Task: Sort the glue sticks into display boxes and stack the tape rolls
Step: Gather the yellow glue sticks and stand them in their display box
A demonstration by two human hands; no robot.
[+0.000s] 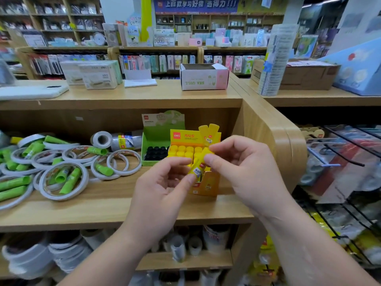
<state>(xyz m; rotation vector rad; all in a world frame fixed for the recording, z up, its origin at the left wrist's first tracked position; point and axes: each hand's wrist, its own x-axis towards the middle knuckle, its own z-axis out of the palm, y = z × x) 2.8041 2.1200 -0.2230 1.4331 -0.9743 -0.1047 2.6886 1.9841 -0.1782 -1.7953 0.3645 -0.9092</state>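
Glue stick (197, 169), yellow with a white-and-red label, is held tilted between both hands just above the yellow display box (208, 187), which holds rows of yellow caps. The left hand (165, 182) pinches its lower end with thumb and forefinger, and the right hand (237, 168) pinches the upper, capped end. Green glue sticks (71, 180) and tape rolls (59, 196) lie loose further left on the shelf (123, 205)

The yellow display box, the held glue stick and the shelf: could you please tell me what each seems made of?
The yellow display box: printed cardboard, slightly glossy; folded flaps and a cut-out header show. The glue stick: probably smooth plastic with a paper label. The shelf: wood or wood-look laminate, matte; grain shows, but which is unclear.
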